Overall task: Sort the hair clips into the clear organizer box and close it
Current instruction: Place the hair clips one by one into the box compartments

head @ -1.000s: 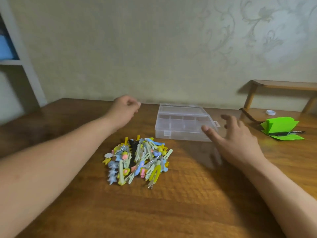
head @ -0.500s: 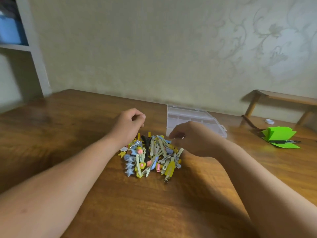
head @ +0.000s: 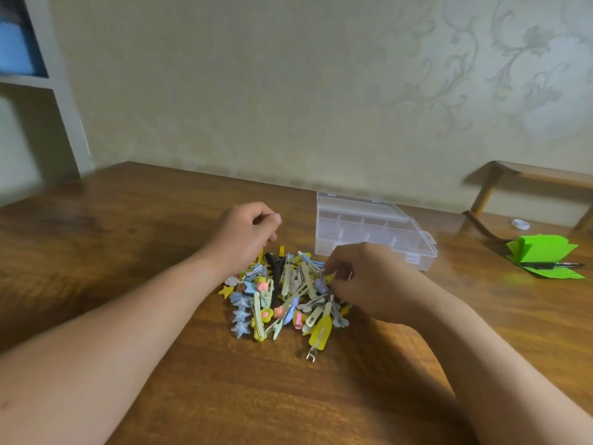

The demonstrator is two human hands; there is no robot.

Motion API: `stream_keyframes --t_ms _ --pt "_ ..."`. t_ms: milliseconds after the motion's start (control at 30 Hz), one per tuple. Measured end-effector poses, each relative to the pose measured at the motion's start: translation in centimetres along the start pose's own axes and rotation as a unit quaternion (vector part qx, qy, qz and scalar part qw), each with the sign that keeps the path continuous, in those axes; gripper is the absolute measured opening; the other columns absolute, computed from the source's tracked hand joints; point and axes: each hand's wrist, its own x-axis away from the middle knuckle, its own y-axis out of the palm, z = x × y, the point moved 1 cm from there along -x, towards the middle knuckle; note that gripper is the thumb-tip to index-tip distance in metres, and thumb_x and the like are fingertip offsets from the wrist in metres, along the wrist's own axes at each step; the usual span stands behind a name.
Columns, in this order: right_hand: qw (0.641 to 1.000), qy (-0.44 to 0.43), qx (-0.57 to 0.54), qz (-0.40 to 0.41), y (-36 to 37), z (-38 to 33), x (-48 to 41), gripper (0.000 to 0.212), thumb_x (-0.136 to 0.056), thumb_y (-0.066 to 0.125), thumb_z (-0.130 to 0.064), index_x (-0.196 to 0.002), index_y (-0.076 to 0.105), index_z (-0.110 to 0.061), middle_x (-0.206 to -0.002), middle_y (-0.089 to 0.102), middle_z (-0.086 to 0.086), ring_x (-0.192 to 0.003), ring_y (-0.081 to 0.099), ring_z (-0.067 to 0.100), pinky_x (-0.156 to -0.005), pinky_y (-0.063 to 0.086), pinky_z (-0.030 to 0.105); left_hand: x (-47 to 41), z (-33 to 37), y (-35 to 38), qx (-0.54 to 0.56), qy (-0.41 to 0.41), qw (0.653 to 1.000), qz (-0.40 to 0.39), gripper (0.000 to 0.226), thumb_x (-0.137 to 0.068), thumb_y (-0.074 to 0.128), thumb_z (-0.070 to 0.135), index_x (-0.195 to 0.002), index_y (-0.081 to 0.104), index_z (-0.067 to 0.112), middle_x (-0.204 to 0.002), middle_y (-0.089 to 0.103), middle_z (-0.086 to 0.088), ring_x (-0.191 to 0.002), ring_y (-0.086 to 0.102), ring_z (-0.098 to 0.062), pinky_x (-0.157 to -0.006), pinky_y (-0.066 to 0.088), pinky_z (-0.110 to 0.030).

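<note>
Picking from the pile of hair clips (head: 282, 300) was the step in hand; none had yet reached the organizer box (head: 372, 231), so the task stood near its beginning.

Hands:
- The right hand (head: 369, 281) rested on the right edge of the pile, fingers curled down among the clips. It appeared to pinch one or more, but which clip could not be told.
- The left hand (head: 245, 234) hovered over the far left edge of the pile in a loose fist. Whether it held anything could not be told.

Task items:
- The pile lay on the wooden table (head: 128, 226), between the two hands.
- The box sat just beyond the pile, to its right, with the lid apparently down and a latch on its right side.

Next move, as judged: the lid had to be opened before any clip could go in, and one clip had to be worked free of a tangled heap without dragging its neighbours.

Materials and shapes:
- Clips: small, mostly glossy plastic in yellow, blue, pink, pale green and black; long flat snap types, stars, flowers; some bare metal prongs.
- Box: clear rigid plastic, rectangular, shallow, divided into compartments.
- Table: smooth, varnished, grained.
</note>
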Motion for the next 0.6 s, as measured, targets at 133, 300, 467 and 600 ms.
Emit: stream_keyframes --t_ms 133,300,467,600 --pt "0.998 0.020 -0.052 0.006 -0.5 0.9 0.1 0.026 -0.092 0.066 -0.018 -0.113 0.072 -0.032 -0.089 0.071 -0.013 -0.078 0.067 0.006 -0.060 0.050 0.016 -0.1 -0.1 -0.1 -0.004 -0.002 1.000 0.005 0.021 -0.105 0.058 0.033 -0.096 0.075 0.025 -0.087 0.076 0.006 -0.083 0.071 -0.017 -0.078 0.055 -0.034" --pt "0.997 0.027 -0.072 0.020 -0.9 1.4 0.0 0.019 -0.090 0.073 -0.020 -0.101 0.066 -0.034 -0.089 0.069 -0.010 -0.077 0.064 0.009 -0.054 0.046 0.014 -0.1 -0.1 -0.1 0.005 -0.002 1.000 0.002 0.021 -0.106 0.058 0.032 -0.097 0.075 0.024 -0.087 0.076 0.005 -0.084 0.071 -0.018 -0.080 0.057 -0.035" --pt "0.995 0.014 -0.091 0.034 -1.1 1.3 0.4 0.016 -0.092 0.073 -0.020 -0.092 0.063 -0.032 -0.084 0.068 -0.005 -0.071 0.061 0.011 -0.060 0.052 0.024 -0.1 -0.1 0.0 0.007 0.003 1.000 -0.005 0.023 -0.106 0.058 0.031 -0.095 0.075 0.021 -0.085 0.075 0.004 -0.084 0.071 -0.019 -0.080 0.057 -0.037" --pt "0.975 0.029 -0.198 0.096 -3.0 0.6 -0.3 0.010 -0.094 0.078 -0.021 -0.095 0.068 -0.022 -0.080 0.070 0.006 -0.055 0.055 0.005 -0.052 0.047 0.019 -0.4 -0.3 -0.1 0.011 0.002 1.000 -0.001 0.025 -0.106 0.058 0.032 -0.092 0.075 0.021 -0.085 0.075 0.003 -0.085 0.071 -0.017 -0.084 0.057 -0.040"
